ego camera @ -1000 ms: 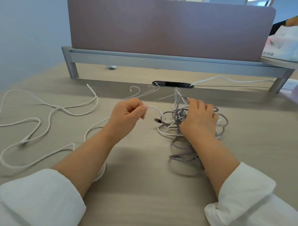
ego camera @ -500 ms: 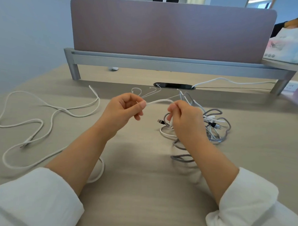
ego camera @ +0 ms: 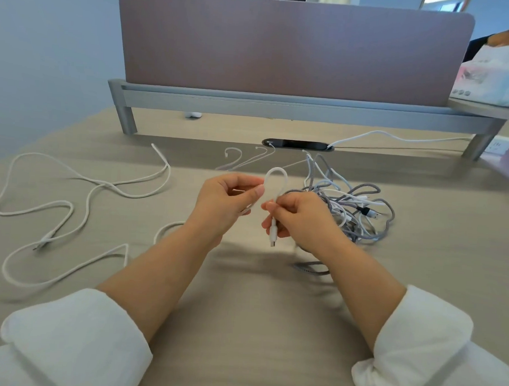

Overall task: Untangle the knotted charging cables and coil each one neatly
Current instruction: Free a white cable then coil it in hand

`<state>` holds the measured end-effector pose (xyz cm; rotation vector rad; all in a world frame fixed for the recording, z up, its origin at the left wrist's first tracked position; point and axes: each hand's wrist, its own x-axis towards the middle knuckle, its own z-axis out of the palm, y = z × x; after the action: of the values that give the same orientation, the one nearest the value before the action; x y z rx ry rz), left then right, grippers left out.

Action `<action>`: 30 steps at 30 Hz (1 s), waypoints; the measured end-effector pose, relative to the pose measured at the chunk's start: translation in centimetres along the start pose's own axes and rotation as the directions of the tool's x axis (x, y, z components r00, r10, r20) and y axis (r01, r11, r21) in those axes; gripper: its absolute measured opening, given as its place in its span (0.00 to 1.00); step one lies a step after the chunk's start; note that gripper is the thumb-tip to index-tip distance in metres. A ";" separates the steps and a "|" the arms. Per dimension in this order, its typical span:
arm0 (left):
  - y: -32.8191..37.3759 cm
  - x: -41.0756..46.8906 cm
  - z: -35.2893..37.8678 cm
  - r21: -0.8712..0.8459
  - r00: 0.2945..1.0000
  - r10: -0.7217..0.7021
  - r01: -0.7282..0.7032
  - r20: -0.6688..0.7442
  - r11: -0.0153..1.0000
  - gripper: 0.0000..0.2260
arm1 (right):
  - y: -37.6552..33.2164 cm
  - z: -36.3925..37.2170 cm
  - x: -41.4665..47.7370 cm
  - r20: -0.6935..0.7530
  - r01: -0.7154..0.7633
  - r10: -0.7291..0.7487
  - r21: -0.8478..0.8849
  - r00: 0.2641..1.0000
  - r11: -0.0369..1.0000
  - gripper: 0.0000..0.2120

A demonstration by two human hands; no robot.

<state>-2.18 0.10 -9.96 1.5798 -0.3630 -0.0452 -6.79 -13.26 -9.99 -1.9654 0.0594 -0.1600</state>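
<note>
Looped now: left hand (ego camera: 226,203), right hand (ego camera: 301,218) pinch white cable (ego camera: 273,231).

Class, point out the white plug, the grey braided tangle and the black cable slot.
white plug (ego camera: 273,233), head view, on its housing
grey braided tangle (ego camera: 349,207), head view, on its middle strands
black cable slot (ego camera: 293,144), head view, on its middle

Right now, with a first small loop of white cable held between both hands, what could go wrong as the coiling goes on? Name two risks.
1. The white cable is bent in a tight loop right above the plug, which the right hand pinches; so sharp a bend may strain the cable there.
2. The white slack beyond the left hand lies in crossing bends on the desk; drawn in quickly, it could knot again.
</note>
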 end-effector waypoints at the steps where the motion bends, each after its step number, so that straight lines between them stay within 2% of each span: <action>1: 0.0 -0.2 0.1 0.002 1.000 -0.011 0.011 0.021 1.000 0.06 | 0.0 0.0 -0.1 0.002 0.002 -0.002 0.026 1.000 1.000 0.10; 3: 0.1 -0.5 0.6 -0.014 0.997 -0.045 0.046 0.055 0.999 0.07 | 0.0 0.1 -0.1 -0.001 0.006 -0.006 0.069 1.000 0.998 0.11; 5: 0.3 -0.7 0.9 -0.099 0.993 -0.095 0.103 0.075 0.990 0.06 | 0.1 0.1 -0.1 -0.007 0.009 -0.008 0.087 1.000 0.996 0.10; 10: 0.4 -0.6 0.8 -0.233 0.973 -0.178 0.209 0.144 0.950 0.06 | 0.3 0.0 0.0 0.004 0.026 -0.026 0.029 1.000 0.999 0.07; 11: 0.4 -0.5 0.7 -0.209 0.973 -0.174 0.203 0.150 0.957 0.06 | 0.3 -0.1 0.1 -0.017 0.035 -0.035 0.000 0.999 0.999 0.09; 13: 0.3 -0.3 0.4 -0.012 0.978 -0.128 0.132 0.165 0.991 0.06 | 0.4 -0.2 0.3 -0.098 0.066 -0.067 -0.006 0.993 0.998 0.11; 16: 0.1 -0.1 -0.4 0.317 0.941 -0.152 0.051 0.301 0.947 0.18 | 0.3 -0.7 0.4 -0.173 0.080 -0.035 0.262 0.984 0.962 0.11; 17: 0.1 -0.2 -0.5 0.363 0.925 -0.181 0.051 0.334 0.930 0.17 | 0.2 -0.8 0.4 -0.177 0.077 -0.015 0.347 0.984 0.935 0.11; 19: -0.1 -0.4 -0.4 0.389 0.912 -0.186 0.031 0.367 0.921 0.08 | 0.1 -0.9 0.4 -0.193 0.089 -0.006 0.425 0.981 0.901 0.11; 22: -0.2 -0.5 0.2 0.362 0.924 -0.150 0.013 0.353 0.932 0.02 | 0.2 -0.8 0.3 -0.212 0.117 -0.024 0.438 0.977 0.892 0.10; 27: -0.2 -0.7 0.6 0.296 0.931 -0.176 0.079 0.319 0.952 0.05 | 0.2 -0.7 0.3 -0.244 0.136 -0.041 0.387 0.969 0.912 0.09; 30: -0.2 -0.7 0.6 0.386 0.933 -0.155 0.019 0.324 0.922 0.08 | 0.1 -0.7 0.3 -0.200 0.102 -0.019 0.411 0.980 0.906 0.10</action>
<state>-2.91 -0.34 -10.36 1.9764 -0.6055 -0.3489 -6.59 -14.00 -9.73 -1.5161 0.0823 -0.3733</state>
